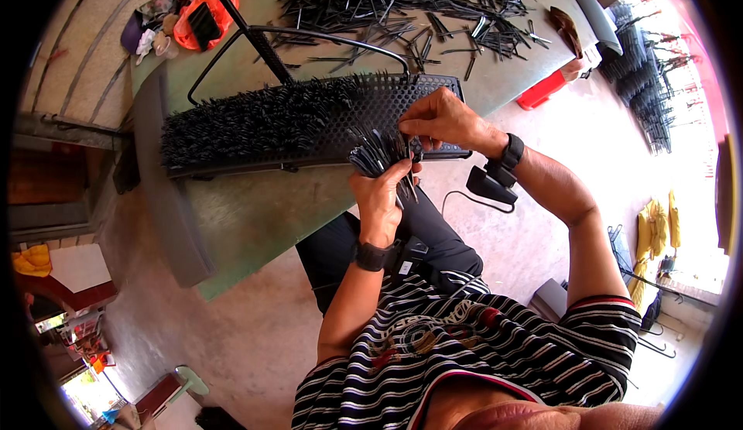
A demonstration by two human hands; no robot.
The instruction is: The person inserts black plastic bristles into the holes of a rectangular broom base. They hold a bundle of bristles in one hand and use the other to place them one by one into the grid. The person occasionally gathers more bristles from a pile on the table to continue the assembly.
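The left hand [379, 198] clenches a fanned bundle of thin black pins [377, 154] just over the perforated black board [402, 105] on the desk [255, 213]. The right hand [445, 120] seems to pinch one pin at the board. They look light, stiff and slippery, best gripped mid-shaft.

So the left hand [381, 198] is gripping a fanned-out bunch of thin black plastic pins [377, 154], all splayed upward from the fist. The right hand [441, 120] is pinching a single pin right at the top of that bunch, just over the long black perforated plastic board [402, 97]. The board lies flat across the green desk [255, 213], running left to right. Its left and middle stretch is already packed with upright black pins, like a bristly brush, while the right end shows bare rows of little holes. Both hands sit over that bare right end.
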